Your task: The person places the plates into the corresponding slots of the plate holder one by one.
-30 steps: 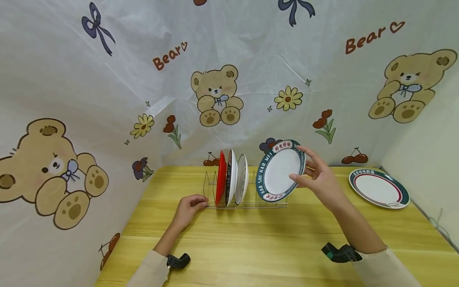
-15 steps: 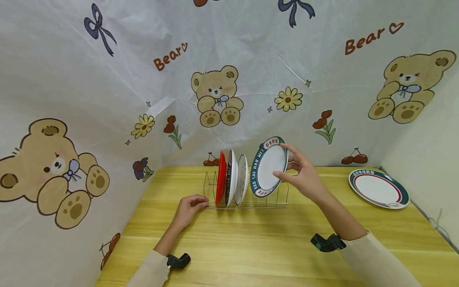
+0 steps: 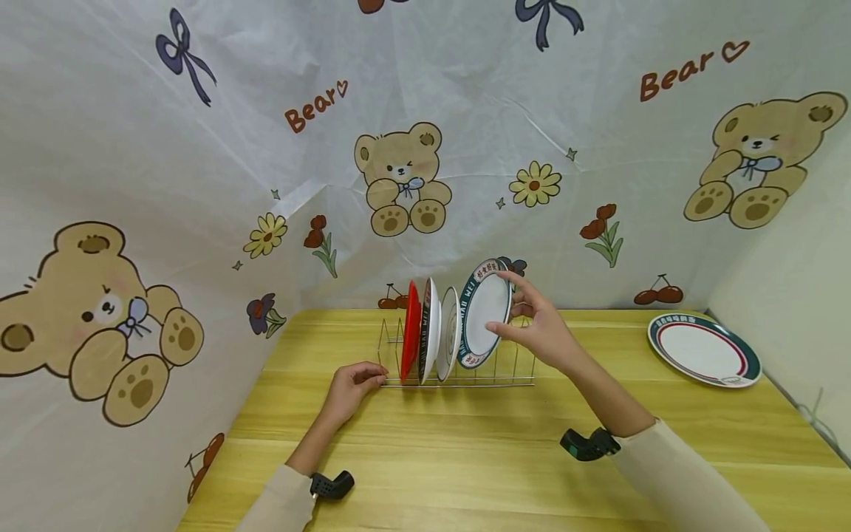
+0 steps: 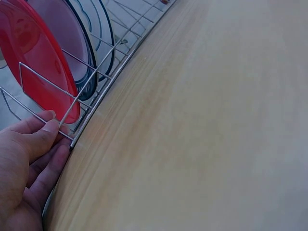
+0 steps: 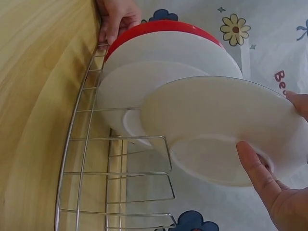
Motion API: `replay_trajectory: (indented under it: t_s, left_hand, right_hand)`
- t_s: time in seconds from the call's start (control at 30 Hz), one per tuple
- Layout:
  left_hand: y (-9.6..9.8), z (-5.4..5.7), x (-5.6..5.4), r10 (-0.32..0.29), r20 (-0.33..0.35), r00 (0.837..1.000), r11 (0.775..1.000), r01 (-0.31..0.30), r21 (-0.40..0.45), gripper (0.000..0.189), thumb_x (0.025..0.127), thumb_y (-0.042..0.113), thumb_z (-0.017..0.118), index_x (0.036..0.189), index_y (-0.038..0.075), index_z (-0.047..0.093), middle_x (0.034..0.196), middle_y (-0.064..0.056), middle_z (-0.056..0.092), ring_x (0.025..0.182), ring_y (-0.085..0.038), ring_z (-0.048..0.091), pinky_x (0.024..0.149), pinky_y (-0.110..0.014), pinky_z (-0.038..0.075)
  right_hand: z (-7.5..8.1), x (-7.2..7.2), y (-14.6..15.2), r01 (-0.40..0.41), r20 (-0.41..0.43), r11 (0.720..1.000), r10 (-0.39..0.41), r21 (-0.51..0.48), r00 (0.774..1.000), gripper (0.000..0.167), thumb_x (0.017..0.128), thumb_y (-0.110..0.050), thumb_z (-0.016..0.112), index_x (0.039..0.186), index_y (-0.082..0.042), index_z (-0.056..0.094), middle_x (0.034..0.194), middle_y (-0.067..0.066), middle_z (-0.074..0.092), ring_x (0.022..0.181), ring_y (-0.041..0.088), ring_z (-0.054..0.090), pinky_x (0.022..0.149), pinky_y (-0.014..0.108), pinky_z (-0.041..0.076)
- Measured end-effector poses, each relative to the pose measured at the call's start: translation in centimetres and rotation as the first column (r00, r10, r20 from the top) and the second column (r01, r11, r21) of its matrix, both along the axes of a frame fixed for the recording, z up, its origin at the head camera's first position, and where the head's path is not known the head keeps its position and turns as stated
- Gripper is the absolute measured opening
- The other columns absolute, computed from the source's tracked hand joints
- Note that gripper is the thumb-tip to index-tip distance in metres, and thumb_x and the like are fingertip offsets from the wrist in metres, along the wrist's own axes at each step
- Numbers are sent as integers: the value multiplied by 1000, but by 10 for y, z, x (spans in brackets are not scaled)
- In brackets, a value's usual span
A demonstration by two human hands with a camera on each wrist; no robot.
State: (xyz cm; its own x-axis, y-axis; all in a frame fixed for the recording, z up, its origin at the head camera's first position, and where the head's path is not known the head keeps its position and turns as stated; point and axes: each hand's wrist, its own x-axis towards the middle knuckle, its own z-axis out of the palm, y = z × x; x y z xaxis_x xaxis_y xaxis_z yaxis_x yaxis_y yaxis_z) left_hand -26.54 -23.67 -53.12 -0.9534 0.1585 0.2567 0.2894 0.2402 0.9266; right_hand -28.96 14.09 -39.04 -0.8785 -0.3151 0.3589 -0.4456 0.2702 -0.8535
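Observation:
My right hand grips a white plate with a dark green lettered rim by its right edge, thumb on its white face. Tilted on edge, that plate hangs over the middle of the wire dish rack, right beside the racked plates. A red plate, a dark-rimmed plate and a pale plate stand upright in the left half. At the rack's left end, my left hand pinches the wire frame. The right wrist view shows the held plate's white underside.
Another green-rimmed white plate lies flat at the right of the wooden table. Bare wire slots stand on the rack's right side. A bear-print cloth hangs behind and along the left.
The right hand has carried the green-rimmed plate leftward, close to the racked plates, turning it more edge-on. The left hand has stayed on the rack's end.

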Motion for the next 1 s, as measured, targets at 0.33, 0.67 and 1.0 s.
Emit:
replay_trajectory:
  t_s: [0.33, 0.67, 1.0]
  left_hand:
    - [2, 0, 0, 14, -4, 1000, 1000, -14, -13, 12, 92, -6, 69, 103, -10, 73, 102, -27, 72, 92, -38, 71, 77, -28, 60]
    - [-6, -24, -15, -3, -28, 1000, 1000, 2, -23, 13, 93, -2, 70, 104, -8, 74, 103, -25, 73, 92, -38, 71, 78, -31, 61]
    - [-8, -24, -14, 0, -34, 999, 1000, 0, 16, 12, 91, 7, 75, 101, 0, 77, 99, -17, 75, 89, -29, 73, 76, -29, 61]
  right_hand:
    - [10, -5, -8, -42, 16, 998, 42, 39, 999, 84, 85, -19, 85, 155, -28, 40, 100, 19, 56, 87, 35, 62, 66, 46, 63]
    - [9, -10, -23, -34, 19, 992, 32, 118, 999, 83, 86, -20, 85, 155, -34, 40, 94, 17, 57, 87, 30, 61, 61, 40, 62]
    - [-2, -11, -32, -26, 53, 992, 20, 120, 998, 84, 84, -18, 86, 155, -27, 41, 95, 17, 56, 87, 31, 60, 61, 43, 62]
